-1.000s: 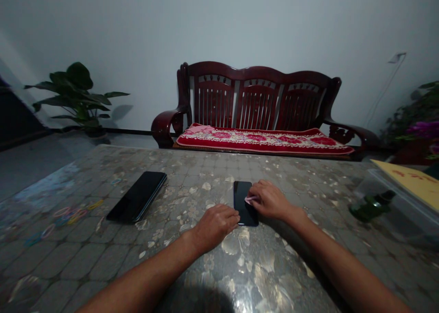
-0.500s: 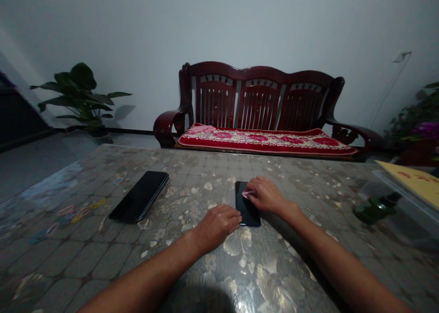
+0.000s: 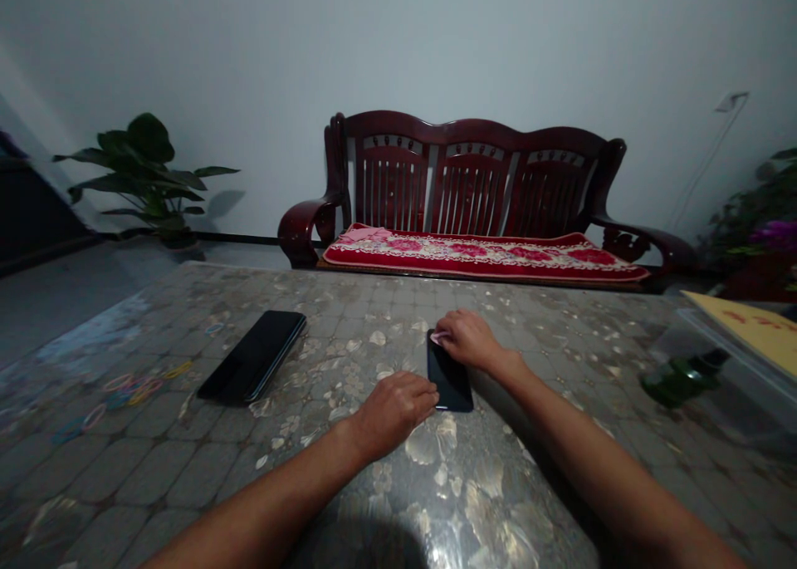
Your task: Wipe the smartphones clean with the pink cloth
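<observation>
A dark smartphone lies screen up on the patterned tabletop in front of me. My left hand rests at its lower left edge, fingers together and pressed against the phone's side. Over the upper end of the screen is my right hand, its fingers closed on a small pinkish cloth. The cloth touches the glass near the top left corner; most of it is hidden under the fingers.
Black phones, seemingly stacked, lie to the left. Several coloured rubber bands are scattered beyond them. At right stand a green bottle, a clear plastic box and a yellow card. A wooden bench is behind the table.
My right hand has slid with the cloth up the screen, toward the phone's far end. The left hand and the phone have stayed in place.
</observation>
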`<state>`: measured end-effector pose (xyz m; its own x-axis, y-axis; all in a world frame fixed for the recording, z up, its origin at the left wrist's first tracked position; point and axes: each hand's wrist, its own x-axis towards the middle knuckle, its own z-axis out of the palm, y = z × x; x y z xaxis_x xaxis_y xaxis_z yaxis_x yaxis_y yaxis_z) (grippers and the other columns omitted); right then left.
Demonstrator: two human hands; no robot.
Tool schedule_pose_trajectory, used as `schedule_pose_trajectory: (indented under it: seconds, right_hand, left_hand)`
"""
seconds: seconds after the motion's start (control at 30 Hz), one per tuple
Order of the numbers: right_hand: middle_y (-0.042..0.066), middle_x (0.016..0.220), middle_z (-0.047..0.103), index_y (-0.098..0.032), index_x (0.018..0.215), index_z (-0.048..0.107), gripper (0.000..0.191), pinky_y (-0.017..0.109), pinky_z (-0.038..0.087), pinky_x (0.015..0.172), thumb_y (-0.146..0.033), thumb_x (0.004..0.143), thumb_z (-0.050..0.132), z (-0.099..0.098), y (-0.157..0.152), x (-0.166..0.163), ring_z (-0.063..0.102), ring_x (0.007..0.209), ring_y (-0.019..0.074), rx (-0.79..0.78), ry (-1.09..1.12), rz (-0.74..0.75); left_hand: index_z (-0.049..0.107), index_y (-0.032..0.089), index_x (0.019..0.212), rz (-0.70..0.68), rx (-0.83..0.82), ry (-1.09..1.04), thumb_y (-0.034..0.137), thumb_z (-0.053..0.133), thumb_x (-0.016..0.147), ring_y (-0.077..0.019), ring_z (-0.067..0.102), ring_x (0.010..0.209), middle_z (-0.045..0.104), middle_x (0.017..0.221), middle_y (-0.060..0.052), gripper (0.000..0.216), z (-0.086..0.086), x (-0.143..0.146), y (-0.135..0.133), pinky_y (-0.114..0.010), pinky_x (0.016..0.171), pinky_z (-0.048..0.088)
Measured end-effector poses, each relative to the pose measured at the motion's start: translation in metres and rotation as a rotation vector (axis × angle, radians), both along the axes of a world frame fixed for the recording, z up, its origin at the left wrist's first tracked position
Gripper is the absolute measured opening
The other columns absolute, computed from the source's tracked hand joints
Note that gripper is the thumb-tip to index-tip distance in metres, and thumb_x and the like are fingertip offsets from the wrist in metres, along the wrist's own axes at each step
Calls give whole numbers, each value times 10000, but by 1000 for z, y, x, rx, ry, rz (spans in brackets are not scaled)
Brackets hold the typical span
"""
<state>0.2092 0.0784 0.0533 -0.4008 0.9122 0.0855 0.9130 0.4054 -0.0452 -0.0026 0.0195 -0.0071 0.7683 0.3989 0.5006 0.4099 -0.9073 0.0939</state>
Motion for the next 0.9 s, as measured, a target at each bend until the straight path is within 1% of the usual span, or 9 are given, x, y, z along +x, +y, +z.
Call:
schedule_pose_trajectory:
  seconds: [0.13, 0.2, 0.27, 0.4, 0.5, 0.63, 0.7, 0.77, 0.9]
  right_hand:
    - [63, 943, 726, -200, 944, 727, 159, 299, 361, 783, -294, 904, 605, -2, -19, 0, 611, 905, 205, -44, 42, 111]
    - [57, 922, 724, -201, 927, 723, 160, 295, 363, 775, -304, 905, 603, -2, -22, 1, 613, 890, 201, -47, 48, 126]
    - [62, 927, 726, -202, 937, 729, 168, 295, 363, 780, -302, 910, 597, -3, -17, 1, 615, 905, 205, -35, 41, 101]
    - [82, 977, 732, -197, 998, 742, 201, 299, 367, 798, -283, 913, 581, -2, 6, -3, 618, 951, 222, -6, 18, -5]
    - [81, 1010, 734, -201, 1003, 742, 195, 300, 371, 811, -256, 898, 588, -2, 15, -6, 618, 973, 229, 4, 10, -34]
    - [77, 981, 728, -199, 988, 730, 178, 299, 372, 803, -261, 886, 598, -3, 2, -6, 616, 951, 225, -25, 20, 42]
    - [70, 963, 721, -197, 978, 720, 169, 292, 372, 794, -266, 888, 595, -3, -9, -4, 614, 928, 212, -47, 41, 93]
    - [66, 941, 716, -197, 962, 715, 161, 289, 371, 784, -275, 893, 592, -4, -15, -2, 611, 907, 205, -50, 53, 108]
    - [80, 957, 722, -199, 980, 733, 182, 300, 368, 805, -285, 910, 589, -2, -4, -1, 603, 935, 218, -14, 20, 62]
  left_hand:
    - [708, 172, 968, -6, -12, 20, 210, 574, 977, -190, 705, 862, 756, 971, -67, 140, 0, 0, 0, -316, 800, 543]
    - [709, 173, 965, -5, -13, 20, 208, 579, 973, -192, 704, 853, 755, 962, -65, 134, 0, 1, 0, -318, 796, 541]
    - [709, 175, 973, -1, -12, 18, 205, 562, 981, -189, 701, 860, 753, 967, -66, 150, 0, 1, 0, -317, 803, 539]
    - [706, 176, 969, 6, -9, 14, 208, 536, 994, -184, 699, 869, 752, 965, -68, 175, 1, 0, -1, -308, 804, 537]
    - [702, 174, 963, 1, -8, 12, 211, 550, 988, -186, 702, 867, 754, 967, -63, 158, 3, 0, -1, -307, 794, 536]
    - [699, 171, 968, -5, -13, 19, 213, 579, 974, -195, 702, 867, 756, 974, -54, 127, 3, 0, -1, -317, 791, 537]
    - [703, 173, 972, -2, -20, 28, 217, 571, 980, -191, 699, 868, 753, 970, -61, 139, 2, 0, 0, -317, 799, 536]
    - [708, 177, 976, 5, -22, 30, 222, 557, 988, -188, 697, 868, 750, 965, -67, 158, 1, 0, 0, -317, 807, 537]
    - [707, 173, 978, 1, -9, 17, 214, 550, 991, -188, 699, 869, 753, 974, -66, 163, 0, 1, 0, -316, 800, 543]
